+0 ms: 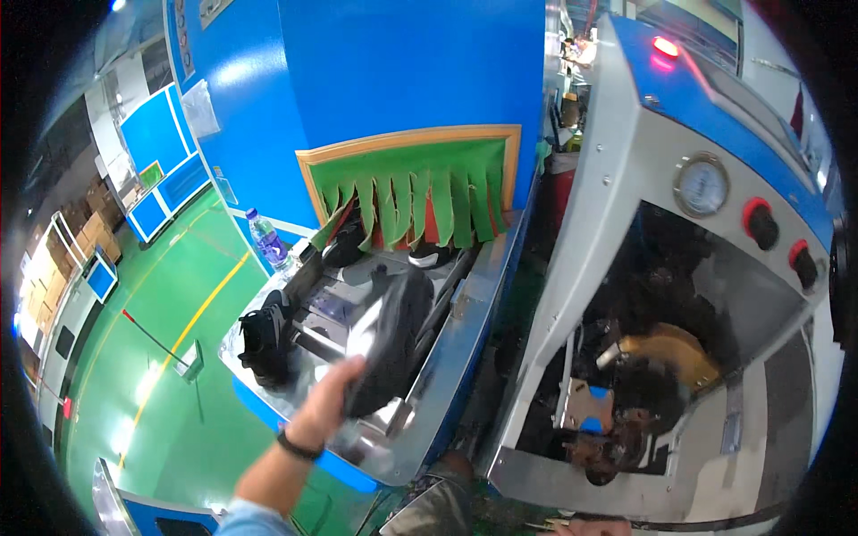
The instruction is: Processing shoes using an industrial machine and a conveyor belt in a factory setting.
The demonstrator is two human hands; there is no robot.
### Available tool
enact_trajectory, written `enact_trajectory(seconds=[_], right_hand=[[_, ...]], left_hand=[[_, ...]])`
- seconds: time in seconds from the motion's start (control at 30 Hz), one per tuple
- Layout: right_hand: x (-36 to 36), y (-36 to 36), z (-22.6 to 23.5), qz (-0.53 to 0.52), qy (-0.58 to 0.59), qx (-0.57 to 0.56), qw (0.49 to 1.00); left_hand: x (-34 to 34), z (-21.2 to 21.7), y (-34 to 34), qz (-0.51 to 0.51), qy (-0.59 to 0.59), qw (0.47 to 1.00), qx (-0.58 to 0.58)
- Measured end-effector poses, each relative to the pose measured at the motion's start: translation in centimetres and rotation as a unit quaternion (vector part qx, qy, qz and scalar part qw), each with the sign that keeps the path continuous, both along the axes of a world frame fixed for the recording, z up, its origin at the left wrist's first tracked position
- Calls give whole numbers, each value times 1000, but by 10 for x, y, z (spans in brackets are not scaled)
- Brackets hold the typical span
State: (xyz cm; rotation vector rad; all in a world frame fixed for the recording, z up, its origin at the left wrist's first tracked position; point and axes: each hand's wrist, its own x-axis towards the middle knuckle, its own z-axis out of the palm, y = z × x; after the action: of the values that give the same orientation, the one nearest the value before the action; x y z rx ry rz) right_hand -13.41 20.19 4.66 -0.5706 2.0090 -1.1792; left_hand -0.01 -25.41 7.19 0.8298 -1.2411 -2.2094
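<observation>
Floor [206, 447]: glossy green, spreading over the left of the frame, with patches of glare and a slanting yellow line [214, 293].
Blue housing [411, 62]: tall and wall-like at top centre, its left face catching a white gleam.
Far cabinet [156, 134]: blue and white, upper left.
Cardboard boxes [54, 286]: stacked near the left edge.
Dustpan [190, 360]: long-handled, on the floor, left of centre.
Red lamp [666, 46]: lit, upper right.
Overhead light [117, 4]: small, bright, top edge at left.

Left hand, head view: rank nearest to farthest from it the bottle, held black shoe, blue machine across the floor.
1. Black shoe: in the left hand's grip.
2. Bottle: beyond the shoe, leftward.
3. Blue machine: upper-left background.
</observation>
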Motion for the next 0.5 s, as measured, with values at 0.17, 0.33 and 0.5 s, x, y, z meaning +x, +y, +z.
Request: enact_trajectory(seconds=[0.17,0.33,0.5], right_hand=[[40,-79,31,64,92,-396,911],[22,-20,44,-99,-115,-173,973],[44,2,29,-132,-150,-340,919]], left_hand=[[60,-19,174,-198,-43,971,-131],[41,-16,239,-310,-5,943,-118],[14,-2,255,-449,39,887,-100]])
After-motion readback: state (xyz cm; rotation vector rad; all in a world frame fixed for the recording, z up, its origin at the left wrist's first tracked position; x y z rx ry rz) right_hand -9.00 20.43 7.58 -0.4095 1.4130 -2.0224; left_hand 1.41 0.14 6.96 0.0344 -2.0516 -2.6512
